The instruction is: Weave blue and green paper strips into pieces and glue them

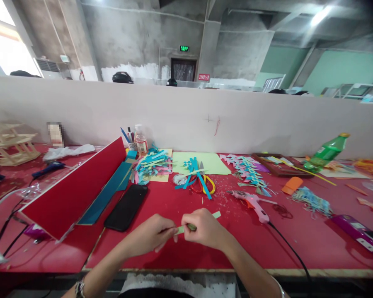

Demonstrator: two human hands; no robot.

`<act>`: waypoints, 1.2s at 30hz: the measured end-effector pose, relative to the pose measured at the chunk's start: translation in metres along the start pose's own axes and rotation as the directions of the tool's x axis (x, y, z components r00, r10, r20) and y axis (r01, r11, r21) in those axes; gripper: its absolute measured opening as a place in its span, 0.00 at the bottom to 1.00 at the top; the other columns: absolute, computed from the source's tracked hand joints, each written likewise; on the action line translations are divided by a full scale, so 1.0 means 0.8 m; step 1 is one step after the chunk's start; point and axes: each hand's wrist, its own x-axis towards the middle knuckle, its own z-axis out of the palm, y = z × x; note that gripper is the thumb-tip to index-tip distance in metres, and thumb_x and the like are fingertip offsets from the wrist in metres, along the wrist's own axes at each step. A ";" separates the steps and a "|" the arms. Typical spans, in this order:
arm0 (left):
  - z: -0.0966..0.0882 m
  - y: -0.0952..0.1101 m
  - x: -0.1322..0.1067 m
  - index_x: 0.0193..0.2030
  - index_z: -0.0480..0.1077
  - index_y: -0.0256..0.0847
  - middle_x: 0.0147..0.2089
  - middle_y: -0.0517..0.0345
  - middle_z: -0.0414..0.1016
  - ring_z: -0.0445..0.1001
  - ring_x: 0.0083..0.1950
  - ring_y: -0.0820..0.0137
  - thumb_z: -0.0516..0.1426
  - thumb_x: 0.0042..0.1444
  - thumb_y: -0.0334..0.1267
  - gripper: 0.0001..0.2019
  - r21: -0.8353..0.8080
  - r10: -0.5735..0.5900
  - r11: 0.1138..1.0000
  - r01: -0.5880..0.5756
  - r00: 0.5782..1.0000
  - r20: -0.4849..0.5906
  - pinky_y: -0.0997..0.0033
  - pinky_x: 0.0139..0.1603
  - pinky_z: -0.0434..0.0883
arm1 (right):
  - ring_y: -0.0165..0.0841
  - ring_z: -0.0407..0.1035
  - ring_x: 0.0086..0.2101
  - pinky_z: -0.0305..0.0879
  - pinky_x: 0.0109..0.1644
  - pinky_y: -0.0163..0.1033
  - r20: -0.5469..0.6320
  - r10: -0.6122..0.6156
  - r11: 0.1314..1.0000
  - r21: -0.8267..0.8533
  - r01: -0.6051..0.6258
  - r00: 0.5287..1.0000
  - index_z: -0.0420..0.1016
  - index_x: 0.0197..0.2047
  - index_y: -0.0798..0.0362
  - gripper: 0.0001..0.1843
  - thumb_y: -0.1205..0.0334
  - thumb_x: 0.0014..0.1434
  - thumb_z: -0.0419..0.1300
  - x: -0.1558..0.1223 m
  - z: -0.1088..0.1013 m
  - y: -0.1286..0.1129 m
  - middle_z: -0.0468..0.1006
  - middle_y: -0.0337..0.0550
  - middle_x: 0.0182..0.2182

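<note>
Low over the red table's front edge, my left hand [152, 235] pinches one end of a pale green paper strip [180, 230]. My right hand [204, 228] is closed on the same strip, with a small darker green piece showing by its fingers; I cannot make out what that is. A pale green strip end [216, 215] shows just beyond my right hand. Ahead of the hands lie scissors [210, 185] with red and yellow handles, blue paper strips [202, 182] across them. A pink glue gun [255, 205] rests to the right.
Left of my hands lie a black phone [126, 207] and an upright red board [77, 186]. Behind are a heap of cut strips [152, 164], a water bottle [141, 140] and woven paper pieces [247, 169]. Rightward stand a tilted green bottle [328, 152] and a purple power strip [359, 232].
</note>
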 end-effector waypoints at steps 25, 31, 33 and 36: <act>-0.033 -0.017 -0.007 0.27 0.69 0.35 0.15 0.62 0.65 0.62 0.17 0.79 0.43 0.58 0.41 0.18 0.044 -0.009 0.999 0.003 0.989 0.147 0.82 0.22 0.60 | 0.29 0.65 0.38 0.51 0.52 0.40 -0.008 0.004 1.000 -0.017 -0.004 1.000 0.68 0.39 0.50 0.09 0.60 0.56 0.51 -0.025 -0.016 0.012 0.73 0.39 0.35; -0.033 -0.015 -0.010 0.29 0.70 0.34 0.15 0.61 0.67 0.63 0.18 0.79 0.44 0.58 0.41 0.18 -0.027 0.013 1.000 -0.007 0.977 0.212 0.83 0.23 0.61 | 0.32 0.61 0.44 0.53 0.52 0.39 0.031 0.036 0.998 0.056 -0.038 0.999 0.65 0.45 0.51 0.16 0.54 0.53 0.55 -0.012 -0.005 0.003 0.69 0.43 0.41; -0.033 -0.017 -0.011 0.29 0.71 0.34 0.16 0.60 0.67 0.63 0.18 0.79 0.45 0.57 0.41 0.18 -0.023 0.014 1.000 -0.010 0.978 0.208 0.83 0.23 0.61 | 0.34 0.57 0.49 0.52 0.53 0.39 -0.016 0.044 0.997 0.057 -0.043 0.999 0.62 0.48 0.50 0.21 0.54 0.52 0.56 -0.012 -0.005 0.003 0.64 0.45 0.47; -0.035 -0.020 -0.011 0.29 0.71 0.34 0.17 0.60 0.68 0.64 0.19 0.78 0.45 0.57 0.41 0.18 -0.029 0.029 0.999 -0.023 0.978 0.209 0.82 0.24 0.61 | 0.32 0.59 0.47 0.41 0.58 0.45 0.040 0.016 1.000 0.026 -0.017 0.999 0.67 0.42 0.48 0.12 0.55 0.55 0.53 -0.011 -0.006 0.004 0.67 0.42 0.44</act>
